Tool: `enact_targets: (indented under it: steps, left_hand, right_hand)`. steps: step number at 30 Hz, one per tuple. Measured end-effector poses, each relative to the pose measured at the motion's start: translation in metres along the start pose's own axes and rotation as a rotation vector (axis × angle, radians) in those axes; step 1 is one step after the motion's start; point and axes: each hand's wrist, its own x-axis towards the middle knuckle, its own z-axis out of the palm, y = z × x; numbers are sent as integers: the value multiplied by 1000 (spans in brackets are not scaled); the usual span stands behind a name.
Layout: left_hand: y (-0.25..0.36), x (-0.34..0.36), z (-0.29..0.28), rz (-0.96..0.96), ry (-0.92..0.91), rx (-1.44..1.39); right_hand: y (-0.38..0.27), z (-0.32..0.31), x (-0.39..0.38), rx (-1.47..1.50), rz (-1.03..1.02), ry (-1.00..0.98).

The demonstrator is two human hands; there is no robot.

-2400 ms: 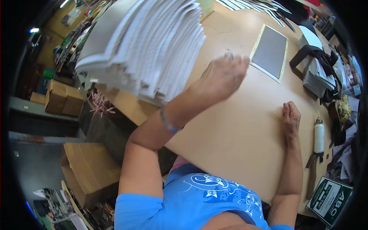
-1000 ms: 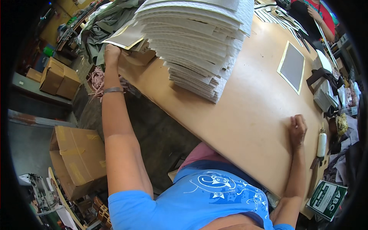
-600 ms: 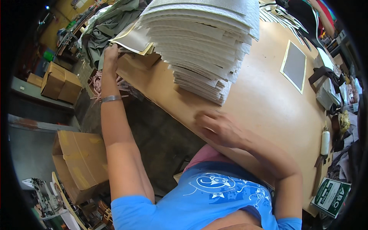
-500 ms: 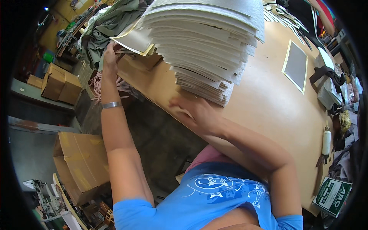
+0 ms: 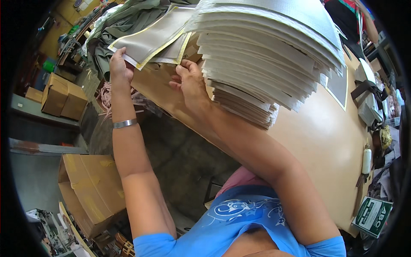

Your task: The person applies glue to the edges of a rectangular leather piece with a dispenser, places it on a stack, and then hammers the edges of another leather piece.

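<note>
One green box point(image 5: 373, 216) sits nearest, right of the tall stack point(image 5: 265, 55); one white bottle point(image 5: 367, 160) beyond it, same side. Left of the stack, my two hands: left hand point(image 5: 122, 67) pinching a corner of one yellow-edged grey sheet point(image 5: 154, 36); right hand point(image 5: 192, 85) half curled at the edge of a second sheet point(image 5: 172, 50), grip unclear. One stack on the table point(image 5: 310, 145), layers too many to count. One bordered panel point(image 5: 340, 89) right of the stack, partly hidden by it.
</note>
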Motion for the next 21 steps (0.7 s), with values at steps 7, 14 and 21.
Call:
enact_targets:
  steps: [7,14,21]
  left_hand:
    - [-7,1,-15,-40,-80,171]
    - [-13,4,-15,98,-80,253]
    - [-3,32,-30,163,19,269]
  right_hand:
    - [-6,12,21,84,-9,12]
    - [-1,1,60,-202,-187,47]
    - [-9,7,5,-33,44,-59]
